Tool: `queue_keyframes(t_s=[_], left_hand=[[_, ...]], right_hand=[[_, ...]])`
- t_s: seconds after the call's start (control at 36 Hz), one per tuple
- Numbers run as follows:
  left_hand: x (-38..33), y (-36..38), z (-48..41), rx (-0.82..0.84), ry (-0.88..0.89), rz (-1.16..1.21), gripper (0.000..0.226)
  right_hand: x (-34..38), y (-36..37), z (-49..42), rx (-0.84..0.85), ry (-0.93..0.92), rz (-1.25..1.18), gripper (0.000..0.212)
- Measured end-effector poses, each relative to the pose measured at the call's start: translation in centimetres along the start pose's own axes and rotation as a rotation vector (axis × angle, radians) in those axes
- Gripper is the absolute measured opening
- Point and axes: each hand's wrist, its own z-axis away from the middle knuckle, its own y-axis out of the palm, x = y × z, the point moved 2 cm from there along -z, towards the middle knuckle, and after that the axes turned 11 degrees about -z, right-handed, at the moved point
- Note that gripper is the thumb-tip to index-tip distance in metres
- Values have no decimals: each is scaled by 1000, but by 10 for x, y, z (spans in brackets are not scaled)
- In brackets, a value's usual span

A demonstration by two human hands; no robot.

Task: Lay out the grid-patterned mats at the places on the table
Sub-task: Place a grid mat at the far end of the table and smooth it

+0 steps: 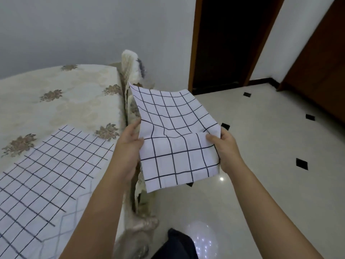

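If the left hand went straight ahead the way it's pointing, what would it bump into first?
Probably the cream fabric-covered chair back at the table edge, just beyond the left hand gripping the grid mat. Depth is unclear, so it might pass beside it.

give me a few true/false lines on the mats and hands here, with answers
1. The left hand and right hand both grip the held mat. True.
2. The held mat lies spread flat on the table. False: it is in the air beside the table, partly folded.
3. A second mat lies flat on the table. True.
4. The tablecloth is plain red. False: it is cream with a flower pattern.
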Motion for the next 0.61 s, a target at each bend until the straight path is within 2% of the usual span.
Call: queue_keyframes(t_s=[0.22, 0.47, 0.61], left_hand=[[-32, 49, -115, -2, -1, 92, 55], [-48, 75, -217, 2, -48, 94, 55], [-58, 84, -272, -78, -51, 72, 56]], right_hand=[[32, 1, -121, -8, 4, 9, 23], [43, 11, -234, 36, 45, 26, 23], [44, 29, -302, 91, 89, 7, 24]])
